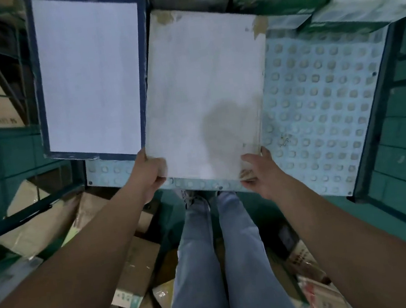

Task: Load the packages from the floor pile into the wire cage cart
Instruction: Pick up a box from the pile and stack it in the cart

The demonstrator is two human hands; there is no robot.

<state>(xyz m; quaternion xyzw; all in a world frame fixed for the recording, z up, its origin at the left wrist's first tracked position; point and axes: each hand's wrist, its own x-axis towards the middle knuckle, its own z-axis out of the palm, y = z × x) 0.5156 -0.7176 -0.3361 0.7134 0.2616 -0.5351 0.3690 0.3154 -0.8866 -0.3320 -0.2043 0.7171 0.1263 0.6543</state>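
The large flat white cardboard package sits on the pale blue studded floor panel of the wire cage cart, its left edge tight against a white package with a dark blue border. If it is pushed further, that edge may catch or ride up on the bordered package. The near right corner looks crumpled, so a grip there may tear or slip. Loose brown cardboard boxes on the floor crowd the person's feet, a tripping risk in stepping back. Both arms reach forward. The left hand grips the near left corner, thumb on top; the right hand grasps the near right corner, fingers curled over its edge.
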